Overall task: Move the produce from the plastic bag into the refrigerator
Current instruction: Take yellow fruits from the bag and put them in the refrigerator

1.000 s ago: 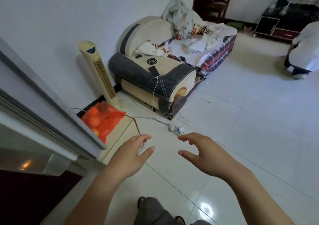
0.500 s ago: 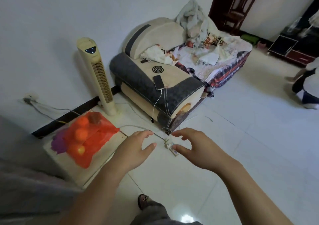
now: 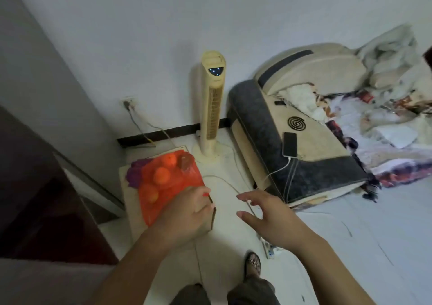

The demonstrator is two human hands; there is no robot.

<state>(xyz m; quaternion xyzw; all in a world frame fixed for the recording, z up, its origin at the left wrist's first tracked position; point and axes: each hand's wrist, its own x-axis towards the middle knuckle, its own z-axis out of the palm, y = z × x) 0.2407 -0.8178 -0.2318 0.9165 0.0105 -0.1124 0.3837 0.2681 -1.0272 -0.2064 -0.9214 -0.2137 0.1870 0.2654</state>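
An orange plastic bag (image 3: 168,183) lies on a pale low board (image 3: 129,213) on the floor by the wall. Through it show round oranges (image 3: 161,175), something purple (image 3: 135,176) and a brown item (image 3: 185,162). My left hand (image 3: 187,214) rests on the bag's near right corner, its fingers curled over the plastic. My right hand (image 3: 268,218) hovers to the right above the floor, fingers spread, holding nothing. The grey refrigerator (image 3: 35,75) fills the left edge, with a dark opening (image 3: 46,199) below it.
A cream tower fan (image 3: 212,108) stands just behind the board. A sofa (image 3: 304,164) with a charging phone (image 3: 289,143) is on the right. A cable and a power strip (image 3: 268,249) lie on the white tiles near my sandalled foot (image 3: 252,261).
The view has swung left and down towards the bag. My left hand has reached forward onto the bag's corner; my right hand has followed, still spread and holding nothing.
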